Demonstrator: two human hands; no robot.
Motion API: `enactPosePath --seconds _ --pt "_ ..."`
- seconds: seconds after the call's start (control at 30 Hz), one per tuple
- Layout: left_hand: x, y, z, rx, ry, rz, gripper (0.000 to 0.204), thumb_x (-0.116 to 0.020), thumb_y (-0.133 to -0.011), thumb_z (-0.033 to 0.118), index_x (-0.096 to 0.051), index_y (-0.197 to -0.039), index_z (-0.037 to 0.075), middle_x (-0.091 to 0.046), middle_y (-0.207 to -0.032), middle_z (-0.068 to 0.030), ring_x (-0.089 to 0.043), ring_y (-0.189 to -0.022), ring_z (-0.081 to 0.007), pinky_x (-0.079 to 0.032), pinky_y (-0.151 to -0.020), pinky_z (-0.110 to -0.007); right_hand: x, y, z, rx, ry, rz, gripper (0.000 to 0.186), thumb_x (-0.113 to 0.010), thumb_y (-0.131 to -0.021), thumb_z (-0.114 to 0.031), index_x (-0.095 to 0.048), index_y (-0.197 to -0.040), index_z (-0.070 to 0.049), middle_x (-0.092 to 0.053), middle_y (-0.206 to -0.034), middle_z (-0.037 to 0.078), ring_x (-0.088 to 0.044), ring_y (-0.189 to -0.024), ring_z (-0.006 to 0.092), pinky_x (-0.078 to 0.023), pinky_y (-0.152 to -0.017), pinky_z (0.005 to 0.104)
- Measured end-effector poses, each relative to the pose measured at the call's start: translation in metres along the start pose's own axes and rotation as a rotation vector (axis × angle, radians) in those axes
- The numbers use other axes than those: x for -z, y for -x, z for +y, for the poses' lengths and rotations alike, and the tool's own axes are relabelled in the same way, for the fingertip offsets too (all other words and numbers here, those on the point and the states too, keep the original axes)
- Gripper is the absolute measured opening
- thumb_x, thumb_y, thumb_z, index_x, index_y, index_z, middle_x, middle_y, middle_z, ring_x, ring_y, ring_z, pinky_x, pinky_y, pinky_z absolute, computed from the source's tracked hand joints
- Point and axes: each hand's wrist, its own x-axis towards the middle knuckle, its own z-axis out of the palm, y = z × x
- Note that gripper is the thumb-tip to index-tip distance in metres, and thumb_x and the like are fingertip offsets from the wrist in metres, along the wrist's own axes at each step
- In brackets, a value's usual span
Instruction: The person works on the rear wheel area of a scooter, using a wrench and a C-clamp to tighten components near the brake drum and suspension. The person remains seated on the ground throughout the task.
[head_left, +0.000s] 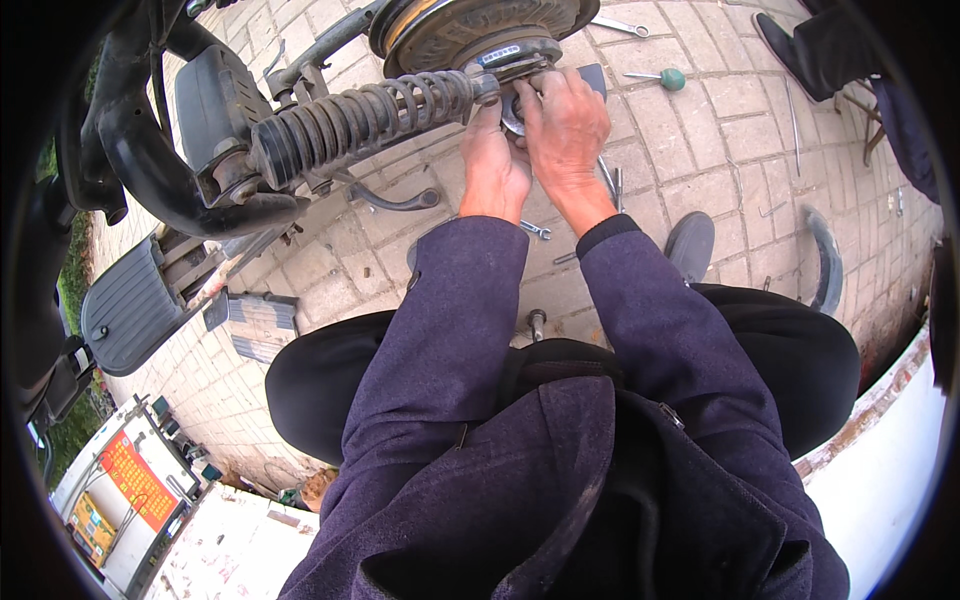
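Note:
Both my hands are at the hub of a wheel (485,45), just beyond the lower end of a dusty coil-spring shock absorber (370,125). My left hand (495,170) is closed beside the shock's end, its thumb up and most of its fingers hidden. My right hand (565,130) is closed too, thumb and fingertips pinched together at the edge of the hub. Between the hands, part of a round metal piece (513,112) shows. Whatever lies within either grip is too hidden to make out.
On the paving lie a green-handled screwdriver (670,79), a ring spanner (622,26), another spanner (537,231) and a curved grey strip (824,262). A black frame tube (150,180) and footplate (128,305) stand at left. Another person's shoe (785,55) is at far right.

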Motion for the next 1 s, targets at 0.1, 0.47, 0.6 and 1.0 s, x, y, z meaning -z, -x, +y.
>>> enactPosePath --seconds 0.1,0.47,0.6,1.0 --pt "-0.0001 -0.0002 -0.0002 -0.005 0.001 0.0 0.021 -0.052 -0.108 0.021 -0.061 -0.122 0.008 -0.067 -0.108 -0.0016 -0.063 -0.088 -0.0144 -0.044 -0.062 -0.028 -0.0011 0.0005 0.0 0.003 -0.001 -0.006 0.023 -0.08 -0.082 -0.023 -0.063 -0.084 -0.008 -0.06 -0.087 0.009 -0.062 -0.079 0.03 -0.046 -0.071 0.0433" --pt "0.0017 -0.0031 -0.001 -0.01 -0.007 -0.015 0.021 -0.051 -0.108 0.02 -0.061 -0.123 0.008 -0.067 -0.107 -0.0017 -0.064 -0.089 -0.0143 -0.046 -0.063 -0.029 0.003 0.0001 -0.005 -0.058 -0.026 -0.002 0.023 -0.078 -0.083 -0.023 -0.061 -0.088 -0.008 -0.06 -0.087 0.009 -0.063 -0.082 0.03 -0.047 -0.072 0.0432" --pt "0.0016 -0.0036 -0.0019 -0.01 -0.011 -0.01 0.022 -0.051 -0.108 0.02 -0.061 -0.123 0.008 -0.068 -0.11 -0.0027 -0.065 -0.092 -0.0148 -0.048 -0.067 -0.03 0.001 0.0003 -0.0011 0.006 -0.014 -0.003 0.022 -0.077 -0.084 -0.021 -0.06 -0.086 -0.008 -0.06 -0.086 0.009 -0.063 -0.081 0.0298 -0.045 -0.071 0.0423" --pt "0.0009 -0.0013 0.001 0.018 0.018 -0.026 0.024 -0.051 -0.108 0.022 -0.061 -0.124 0.007 -0.068 -0.113 -0.0037 -0.066 -0.097 -0.0169 -0.052 -0.074 -0.032 -0.0001 0.0018 -0.0045 -0.034 -0.005 0.001 0.021 -0.077 -0.084 -0.021 -0.061 -0.085 -0.008 -0.061 -0.086 0.009 -0.063 -0.08 0.0296 -0.045 -0.072 0.0426"
